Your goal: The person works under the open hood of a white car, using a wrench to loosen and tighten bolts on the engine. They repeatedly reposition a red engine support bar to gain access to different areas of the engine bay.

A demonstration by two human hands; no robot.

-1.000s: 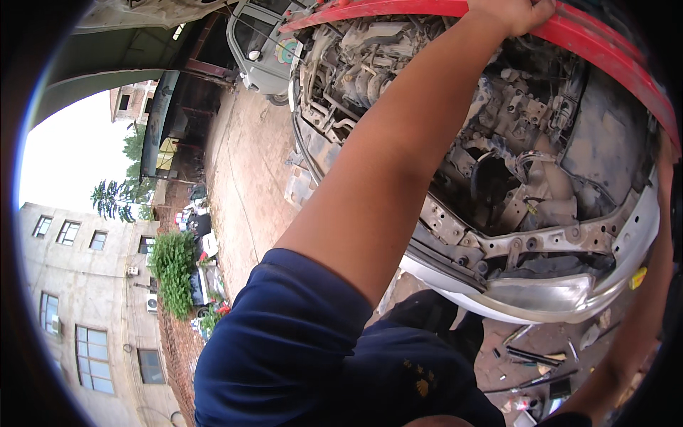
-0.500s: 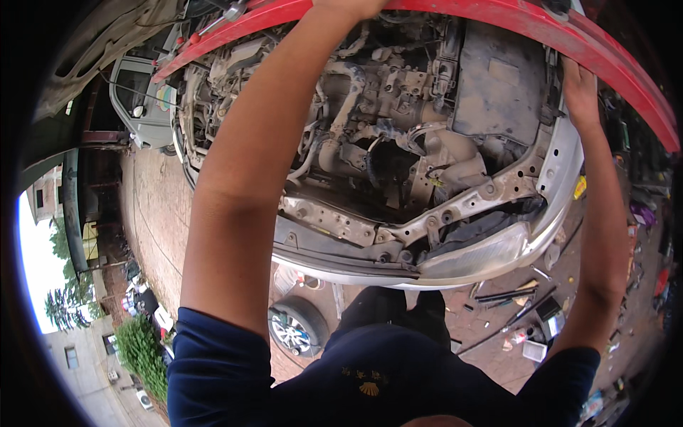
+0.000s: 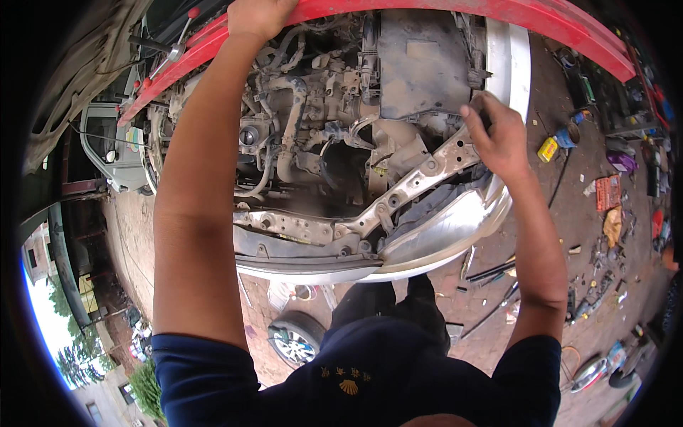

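A long red beam [image 3: 398,7] lies across the engine bay at the far side. My left hand [image 3: 260,18] is closed over the beam toward its left part; the upper picture edge cuts off some of its fingers. My right hand [image 3: 501,139] hovers at the bay's right front corner, above the end of the bare metal front crossmember [image 3: 427,167]. Its thumb and bent fingers are apart, with nothing seen between them. Close beside it are the white fender [image 3: 509,64] and the headlight [image 3: 441,220]. Dusty hoses and a flat black cover [image 3: 423,64] fill the bay.
A rod with a red knob [image 3: 193,13] stands by the beam's left end. The raised hood [image 3: 92,64] is at the left. A loose wheel [image 3: 294,340] lies on the ground near my legs. Tools, a yellow bottle [image 3: 547,149] and scattered parts cover the ground at right.
My right hand has come off the fender edge near the beam and moved nearer, to the front corner. My left hand still holds the beam. The whole view has shifted to the right.
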